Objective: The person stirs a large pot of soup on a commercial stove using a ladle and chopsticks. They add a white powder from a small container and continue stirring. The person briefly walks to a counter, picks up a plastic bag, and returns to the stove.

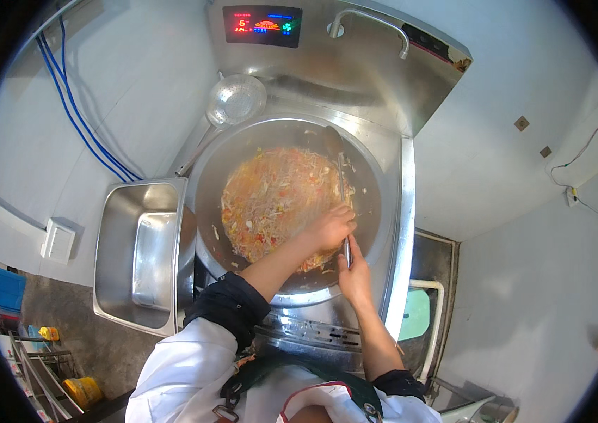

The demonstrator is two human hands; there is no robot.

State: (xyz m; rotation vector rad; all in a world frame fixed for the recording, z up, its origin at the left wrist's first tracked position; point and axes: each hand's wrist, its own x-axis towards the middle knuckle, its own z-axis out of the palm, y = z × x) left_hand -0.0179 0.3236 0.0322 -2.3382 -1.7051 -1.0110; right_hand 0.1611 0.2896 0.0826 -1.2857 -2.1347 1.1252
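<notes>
Food in fine shreds with red and yellow bits (277,206) lies in a very large metal wok (209,185) in front of me. A long-handled metal ladle (333,141) slants over the wok's right side, its bowl near the far right wall. My left hand (335,227) grips the handle about midway, over the food. Lower down, at the near right rim, my right hand (354,272) holds the end of the same handle. The left forearm hides part of the food and the near wall of the wok.
A perforated metal skimmer (236,100) rests behind the wok at the left. A deep rectangular steel pan (140,254) stands left of it. On the steel backsplash are a lit control panel (262,26) and a curved faucet (373,18). A raised steel edge (403,211) borders the right side.
</notes>
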